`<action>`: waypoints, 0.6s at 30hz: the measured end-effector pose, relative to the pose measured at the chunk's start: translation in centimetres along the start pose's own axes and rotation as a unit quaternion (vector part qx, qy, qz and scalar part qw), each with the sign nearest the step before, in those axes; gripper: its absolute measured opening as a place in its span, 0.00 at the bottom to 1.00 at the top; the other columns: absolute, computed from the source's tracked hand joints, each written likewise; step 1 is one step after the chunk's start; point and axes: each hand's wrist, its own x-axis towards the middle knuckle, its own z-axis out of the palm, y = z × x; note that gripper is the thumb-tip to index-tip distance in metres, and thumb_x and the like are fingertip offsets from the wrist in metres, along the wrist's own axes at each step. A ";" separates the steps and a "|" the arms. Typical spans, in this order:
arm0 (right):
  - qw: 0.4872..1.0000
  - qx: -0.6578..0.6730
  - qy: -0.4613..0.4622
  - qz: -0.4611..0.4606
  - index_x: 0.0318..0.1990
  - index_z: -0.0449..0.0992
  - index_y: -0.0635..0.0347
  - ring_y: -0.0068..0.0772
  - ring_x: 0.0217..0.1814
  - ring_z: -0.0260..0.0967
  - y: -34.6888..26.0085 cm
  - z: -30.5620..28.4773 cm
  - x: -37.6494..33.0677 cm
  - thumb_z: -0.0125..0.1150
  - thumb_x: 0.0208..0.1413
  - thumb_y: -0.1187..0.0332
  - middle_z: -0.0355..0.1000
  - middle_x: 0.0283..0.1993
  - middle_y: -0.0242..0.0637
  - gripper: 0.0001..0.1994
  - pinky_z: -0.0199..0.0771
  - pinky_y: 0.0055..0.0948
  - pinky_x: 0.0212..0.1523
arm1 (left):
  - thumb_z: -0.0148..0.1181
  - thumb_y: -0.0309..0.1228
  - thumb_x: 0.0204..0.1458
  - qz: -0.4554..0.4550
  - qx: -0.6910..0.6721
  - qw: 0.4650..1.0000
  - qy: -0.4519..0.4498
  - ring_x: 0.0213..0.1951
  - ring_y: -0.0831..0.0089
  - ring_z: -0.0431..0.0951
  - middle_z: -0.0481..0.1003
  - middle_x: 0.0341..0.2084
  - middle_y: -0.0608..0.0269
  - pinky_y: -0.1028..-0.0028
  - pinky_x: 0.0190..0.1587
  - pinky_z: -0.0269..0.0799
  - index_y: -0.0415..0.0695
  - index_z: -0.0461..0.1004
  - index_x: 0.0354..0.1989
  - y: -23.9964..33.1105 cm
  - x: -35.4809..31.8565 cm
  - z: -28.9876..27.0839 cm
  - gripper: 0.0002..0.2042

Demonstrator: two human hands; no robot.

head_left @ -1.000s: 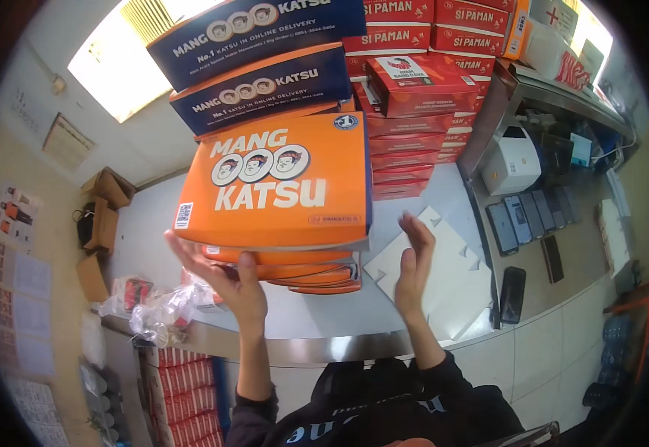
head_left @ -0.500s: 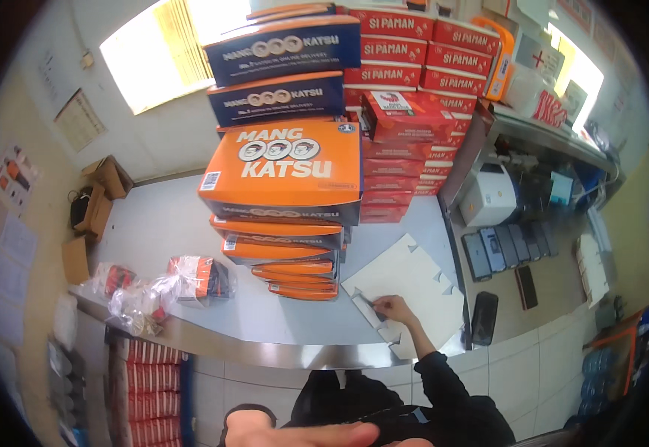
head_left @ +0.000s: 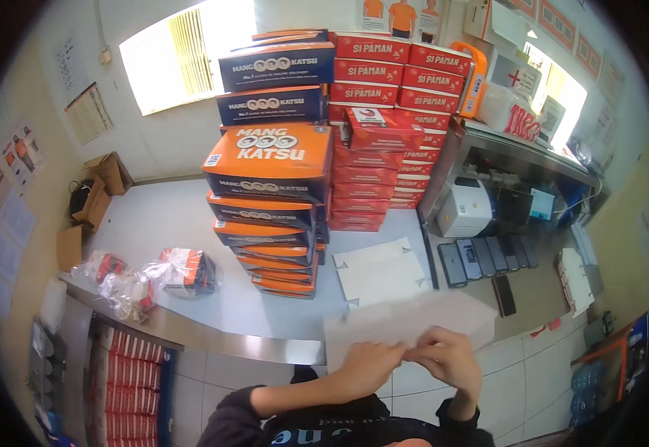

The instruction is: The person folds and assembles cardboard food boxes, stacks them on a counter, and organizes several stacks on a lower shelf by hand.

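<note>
Both hands are together at the near edge of a raised white cardboard sheet (head_left: 421,316), a flat unfolded box blank by its look, slightly blurred. My left hand (head_left: 369,366) has its fingers closed on that edge. Beside it, my right hand (head_left: 449,359) pinches the edge, its fingertips almost touching the left ones. Beyond the raised sheet, a second white box blank (head_left: 380,272) with small notched corners lies flat on the table. The raised sheet covers the table's front right corner.
Tall stacks of orange and dark blue boxes (head_left: 265,153) and red boxes (head_left: 369,164) stand on the table. Plastic-wrapped packages (head_left: 183,272) lie at its left. On the right are a white printer (head_left: 466,208), several phones in a row (head_left: 481,257) and a dark phone (head_left: 503,296).
A white blank has been lifted off the table toward me, uncovering another beneath. My left hand has come up to join my right at its near edge. The view has shifted.
</note>
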 end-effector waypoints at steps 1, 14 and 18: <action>0.987 0.054 0.148 -0.036 0.27 0.76 0.59 0.34 0.25 0.70 -0.9 -1.0 -1.5 0.58 0.42 0.73 0.72 0.27 0.40 0.04 0.69 0.30 0.27 | 0.48 0.39 0.56 0.008 0.000 1.000 0.002 0.36 0.56 0.76 0.75 0.30 0.49 0.62 0.40 0.69 0.46 0.65 0.55 -0.1 -0.8 -1.0 0.19; 0.943 0.331 0.006 -0.021 0.30 0.80 0.61 0.20 0.16 0.60 -0.1 -1.3 -0.9 0.73 0.36 0.69 0.73 0.27 0.35 0.12 0.60 0.21 0.18 | 0.43 0.37 0.61 0.187 -0.429 0.867 -0.174 0.35 0.78 0.64 0.66 0.30 0.67 0.77 0.41 0.61 0.40 0.65 0.42 -3.1 -6.9 -2.3 0.12; 0.952 0.241 0.048 -0.183 0.28 0.78 0.59 0.26 0.19 0.65 -3.5 -1.6 2.3 0.70 0.38 0.69 0.71 0.27 0.32 0.08 0.64 0.23 0.20 | 0.50 0.32 0.59 0.085 -0.547 0.830 -0.068 0.37 0.81 0.66 0.70 0.37 0.65 0.79 0.42 0.63 0.38 0.67 0.48 -3.0 -8.4 -3.1 0.12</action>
